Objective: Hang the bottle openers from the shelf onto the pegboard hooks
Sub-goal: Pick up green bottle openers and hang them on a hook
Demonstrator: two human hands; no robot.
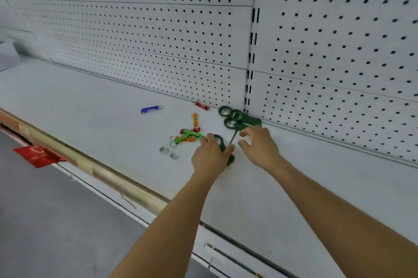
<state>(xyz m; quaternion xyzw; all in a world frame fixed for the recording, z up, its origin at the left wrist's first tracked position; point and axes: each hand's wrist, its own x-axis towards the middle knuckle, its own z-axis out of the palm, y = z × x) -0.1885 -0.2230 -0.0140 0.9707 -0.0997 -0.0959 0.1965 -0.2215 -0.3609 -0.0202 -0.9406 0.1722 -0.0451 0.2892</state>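
Head view: your left hand [209,155] is gripping a dark green bottle opener [222,145] on the shelf [90,101]; your right hand [260,144] is hovering, fingers loosely curled, empty, beside more dark green openers [237,118] near the pegboard [158,40].

No words or numbers can be read anywhere here. A red tag [37,155] hangs off the near left edge of the shelf [90,105], and it has pale marks on it, but they are too blurry to make out. The small bottle openers [187,135] farther back on the shelf show no writing that can be read.
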